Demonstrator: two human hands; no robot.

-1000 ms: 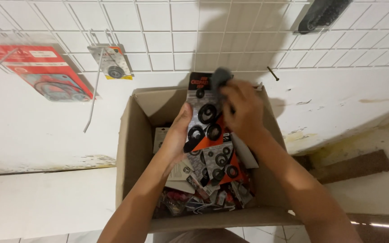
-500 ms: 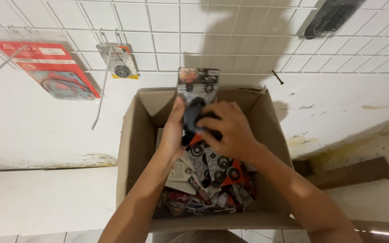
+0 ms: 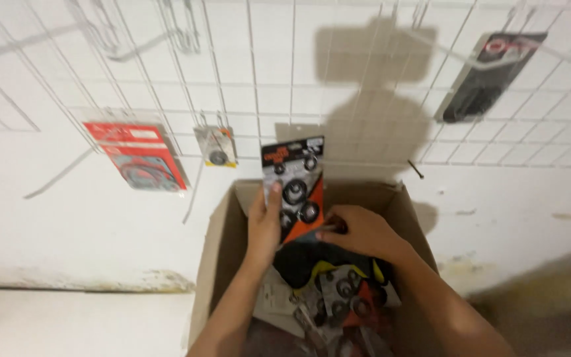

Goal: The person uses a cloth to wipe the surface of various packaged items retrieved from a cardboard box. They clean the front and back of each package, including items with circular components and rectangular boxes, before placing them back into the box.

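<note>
My left hand (image 3: pixel 265 223) holds a flat black and orange blister pack of round black seals (image 3: pixel 295 187) upright above an open cardboard box (image 3: pixel 219 244). Its thumb presses on the pack's left edge. My right hand (image 3: pixel 360 231) pinches the pack's lower right corner, just above the box's contents. Inside the box lie several more packs of black rings (image 3: pixel 345 297), loosely piled.
A white wire grid panel (image 3: pixel 266 79) covers the wall behind the box. On its hooks hang a red flat pack (image 3: pixel 137 155), a small yellow-edged pack (image 3: pixel 217 147) and a dark pack (image 3: pixel 487 76) at the upper right. Bare hooks stick out at the upper left.
Both hands have lifted one pack out of the box and raised it upright toward the wire grid. The view has tilted up, showing more of the wall.
</note>
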